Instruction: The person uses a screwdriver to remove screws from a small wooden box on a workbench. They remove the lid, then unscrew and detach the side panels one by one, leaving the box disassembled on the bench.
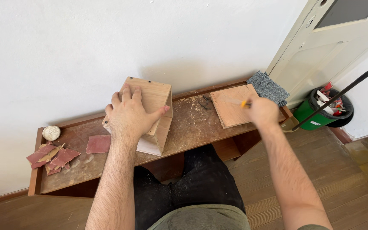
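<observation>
My left hand lies flat on top of an open wooden box that stands on a low wooden bench. The fingers are spread over the box's upper face and the thumb hooks over its front edge. My right hand is closed around a thin tool with an orange and yellow handle, its pale tip blurred over a square plywood panel lying on the bench's right end. A few small dark metal parts lie between box and panel.
Red sandpaper pieces and a single red sheet lie at the bench's left end beside a round pale disc. A grey cloth sits at the far right. A green bin, a dark rod and a door stand to the right.
</observation>
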